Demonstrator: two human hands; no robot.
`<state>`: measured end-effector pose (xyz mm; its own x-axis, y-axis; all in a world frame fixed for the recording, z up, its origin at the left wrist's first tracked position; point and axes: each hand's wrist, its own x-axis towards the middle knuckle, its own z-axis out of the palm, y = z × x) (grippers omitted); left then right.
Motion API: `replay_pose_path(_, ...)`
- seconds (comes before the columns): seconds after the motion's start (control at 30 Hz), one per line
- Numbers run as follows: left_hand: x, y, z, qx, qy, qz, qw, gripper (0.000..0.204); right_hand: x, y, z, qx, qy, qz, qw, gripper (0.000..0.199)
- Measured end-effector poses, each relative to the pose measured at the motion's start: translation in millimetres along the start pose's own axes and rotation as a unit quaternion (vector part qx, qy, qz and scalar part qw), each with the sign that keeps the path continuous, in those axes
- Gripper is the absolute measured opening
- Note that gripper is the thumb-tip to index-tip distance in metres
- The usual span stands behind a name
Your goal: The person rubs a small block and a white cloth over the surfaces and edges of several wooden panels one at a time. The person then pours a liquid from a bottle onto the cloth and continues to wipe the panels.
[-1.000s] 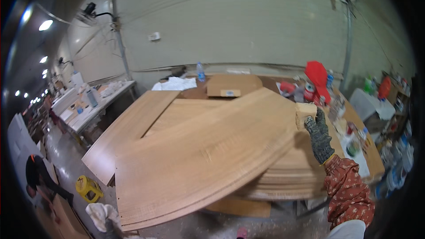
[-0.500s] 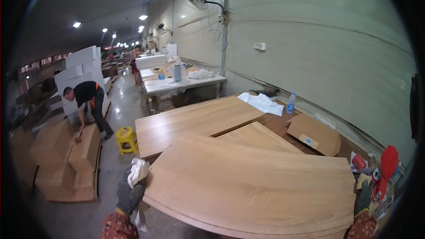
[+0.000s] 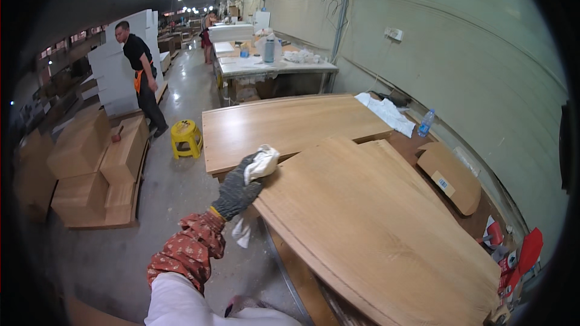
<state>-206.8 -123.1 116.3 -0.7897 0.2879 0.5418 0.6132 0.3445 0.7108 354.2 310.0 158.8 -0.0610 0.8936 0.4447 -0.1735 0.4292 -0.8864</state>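
Note:
My left hand (image 3: 238,188), in a dark grey knit glove, is closed around a crumpled white cloth (image 3: 262,164) at the left corner of a large wood-grain panel (image 3: 380,229). Part of the cloth hangs below the hand. The panel lies slanted, its right end toward the lower right, overlapping another wood-grain board (image 3: 417,172). Behind it rests a long wood-grain panel (image 3: 290,124). My right hand (image 3: 501,314) barely shows at the panel's lower right end, and its fingers are mostly hidden.
On the bench's right side are a cardboard piece (image 3: 450,178), a water bottle (image 3: 426,122), a white cloth sheet (image 3: 386,113) and a red object (image 3: 524,259). A yellow stool (image 3: 186,139) and stacked wood-grain boxes (image 3: 81,151) stand left. A co-worker (image 3: 142,72) stands behind the boxes.
The panel has turned, its left end swinging away from me and its right end coming nearer. My left hand has moved forward and right with the cloth. The co-worker has straightened up.

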Motion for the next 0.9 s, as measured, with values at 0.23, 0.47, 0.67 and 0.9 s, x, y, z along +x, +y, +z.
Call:
replay_pose_path(0.23,13.8,-23.8,4.6,-0.165,-0.099,0.047,0.980,0.068,11.8,55.3,-67.3,-0.011,0.001,-0.040,0.999,0.038)
replay_pose_path(0.47,36.1,-62.0,-4.7,-0.402,-0.173,-0.215,0.873,0.056,-114.7,9.5,112.4,-0.021,0.096,-0.035,0.995,0.050)
replay_pose_path(0.67,29.1,-93.8,-21.9,-0.425,-0.182,-0.262,0.847,0.030,-264.6,-60.2,317.9,-0.193,-0.047,-0.038,0.979,0.061)
replay_pose_path(0.9,11.5,-124.0,-26.4,-0.416,-0.179,-0.284,0.845,0.039,-311.1,-50.9,466.9,-0.449,-0.189,-0.308,0.818,0.055)
